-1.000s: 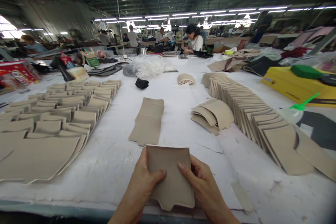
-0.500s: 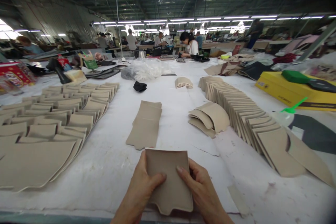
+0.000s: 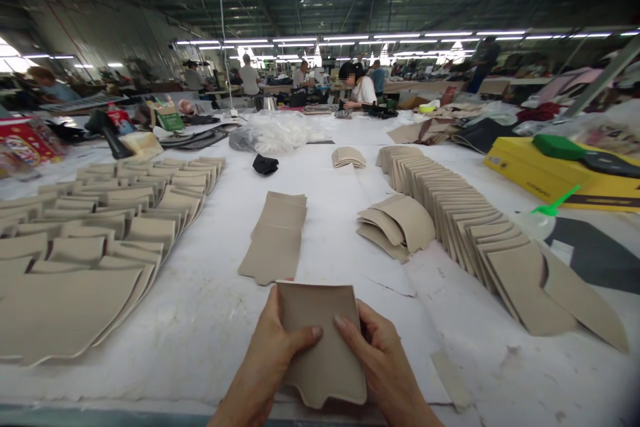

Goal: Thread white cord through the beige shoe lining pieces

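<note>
The white-covered table point(image 3: 215, 320) fills the view. On its left lies a broad spread of beige cut pieces point(image 3: 100, 233) in overlapping rows; on its right a long fanned row point(image 3: 465, 220) runs away from the near edge. Between them sit a short overlapping line of flat pieces point(image 3: 275, 237) and, just beside the long row, a small stack of curled pieces point(image 3: 397, 223).

At the near edge, over the table and apart from every pile, one beige piece point(image 3: 320, 320) is held up by both hands. The left hand point(image 3: 273, 353) grips its left edge and the right hand point(image 3: 383, 360) its right edge, fingers curled shut behind it and both thumbs pressed on its face.

Little has changed over the last second. The piece stays in the same spot and the same two-handed hold, and the table's piles are unmoved. The left thumb point(image 3: 307, 335) and right thumb point(image 3: 347, 330) have drawn slightly closer across the face. To my judgement, the piece is still being handled, not laid down
</note>
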Demonstrator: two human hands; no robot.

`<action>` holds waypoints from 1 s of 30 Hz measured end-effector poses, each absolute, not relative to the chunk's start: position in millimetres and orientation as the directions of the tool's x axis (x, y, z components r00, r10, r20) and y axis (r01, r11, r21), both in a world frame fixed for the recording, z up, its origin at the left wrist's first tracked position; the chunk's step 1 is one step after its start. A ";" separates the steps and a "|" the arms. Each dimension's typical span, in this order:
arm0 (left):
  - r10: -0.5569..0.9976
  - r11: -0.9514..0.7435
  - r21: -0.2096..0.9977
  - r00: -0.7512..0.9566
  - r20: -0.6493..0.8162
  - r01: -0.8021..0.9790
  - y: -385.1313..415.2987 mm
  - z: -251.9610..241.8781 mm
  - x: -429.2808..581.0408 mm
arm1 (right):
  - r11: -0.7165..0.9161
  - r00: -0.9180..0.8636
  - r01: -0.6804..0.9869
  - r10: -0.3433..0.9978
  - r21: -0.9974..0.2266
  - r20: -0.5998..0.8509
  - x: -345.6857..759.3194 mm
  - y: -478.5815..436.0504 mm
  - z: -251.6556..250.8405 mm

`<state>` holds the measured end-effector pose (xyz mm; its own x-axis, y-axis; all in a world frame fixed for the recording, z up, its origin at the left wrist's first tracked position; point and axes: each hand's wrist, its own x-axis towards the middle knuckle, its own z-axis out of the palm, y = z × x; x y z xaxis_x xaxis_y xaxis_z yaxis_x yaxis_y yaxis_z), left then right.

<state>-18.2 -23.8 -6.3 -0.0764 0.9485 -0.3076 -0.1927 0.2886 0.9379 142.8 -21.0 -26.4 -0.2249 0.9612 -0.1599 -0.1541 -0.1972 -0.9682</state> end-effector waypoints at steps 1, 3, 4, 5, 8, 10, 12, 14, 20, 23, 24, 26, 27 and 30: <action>0.946 0.293 0.937 -0.086 -0.314 -0.191 -23.7 -6.3 -18.2 | -0.196 -0.225 -0.154 0.961 -0.968 -0.159 142.4 -21.0 -25.6; 0.937 0.311 0.931 -0.099 -0.334 -0.191 -23.6 -5.5 -18.9 | -0.209 -0.232 -0.185 0.959 -0.960 -0.164 141.0 -21.2 -24.6; 0.934 0.320 0.928 -0.103 -0.343 -0.192 -23.5 -4.8 -19.3 | -0.222 -0.234 -0.208 0.957 -0.953 -0.172 139.9 -21.5 -24.4; 0.930 0.329 0.925 -0.102 -0.352 -0.192 -23.4 -4.1 -19.5 | -0.234 -0.228 -0.233 0.957 -0.944 -0.181 138.6 -22.1 -24.2; 0.931 0.339 0.919 -0.069 -0.359 -0.202 -23.0 -3.6 -18.2 | -0.265 -0.175 -0.302 0.960 -0.916 -0.220 133.6 -25.0 -23.6; 0.943 0.311 0.933 -0.061 -0.326 -0.182 -23.2 -5.3 -15.8 | -0.290 -0.153 -0.337 0.956 -0.896 -0.252 130.8 -27.1 -22.4; 0.952 0.261 0.964 -0.150 -0.266 -0.054 -24.9 -7.9 -13.3 | -0.321 -0.152 -0.363 0.947 -0.875 -0.284 129.6 -28.5 -20.6; 0.942 0.169 0.966 -0.321 -0.099 0.197 -29.2 -10.5 -11.7 | -0.350 -0.157 -0.386 0.937 -0.854 -0.313 129.7 -29.1 -18.8; 0.835 -0.334 0.636 -0.094 0.542 0.696 -48.2 -21.1 -9.1 | -0.366 -0.151 -0.425 0.930 -0.828 -0.334 129.9 -29.0 -17.5; 0.876 -0.359 0.621 0.022 0.482 0.696 -49.6 -25.6 -8.4 | -0.352 -0.133 -0.411 0.936 -0.841 -0.326 128.8 -29.3 -19.6; 0.881 -0.366 0.607 0.052 0.470 0.706 -48.8 -26.0 -8.9 | -0.350 -0.139 -0.410 0.936 -0.842 -0.322 128.7 -29.3 -20.4; 0.871 -0.409 0.551 0.131 0.473 0.727 -46.6 -25.0 -10.7 | -0.344 -0.155 -0.401 0.939 -0.849 -0.307 129.1 -29.3 -22.1; 0.861 -0.436 0.518 0.174 0.477 0.736 -45.6 -23.8 -11.6 | -0.336 -0.160 -0.393 0.942 -0.856 -0.296 129.5 -29.2 -23.0; 0.836 -0.479 0.438 0.244 0.491 0.760 -43.9 -19.6 -12.5 | -0.311 -0.158 -0.359 0.950 -0.880 -0.271 130.6 -28.5 -25.1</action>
